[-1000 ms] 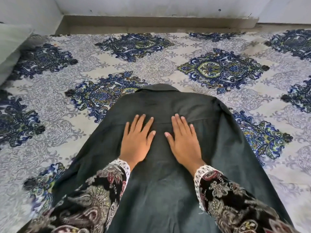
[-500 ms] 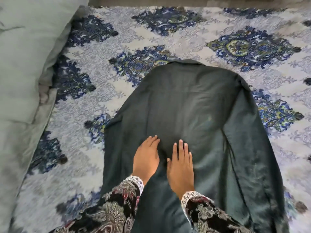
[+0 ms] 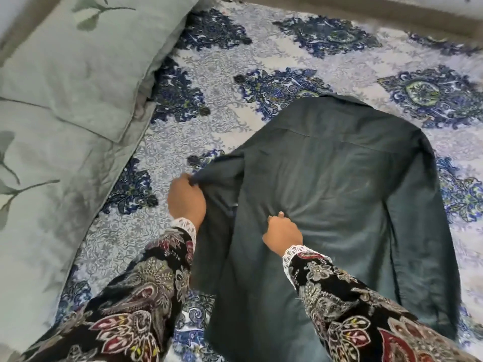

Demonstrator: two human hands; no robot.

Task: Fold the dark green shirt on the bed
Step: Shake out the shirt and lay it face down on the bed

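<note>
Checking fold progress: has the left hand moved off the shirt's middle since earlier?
Yes. The left hand went leftward to the dark green shirt's left edge, gripping it there.

My sleeves (image 3: 146, 296): black fabric printed with grey, red and cream paisley florals, each cuff (image 3: 187, 226) edged in white lace.

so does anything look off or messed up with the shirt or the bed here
Nothing damaged or spilled. The dark green shirt lies back up on the patterned bedsheet, bunched only where the left hand grips its side edge and the right hand pinches the middle.
</note>
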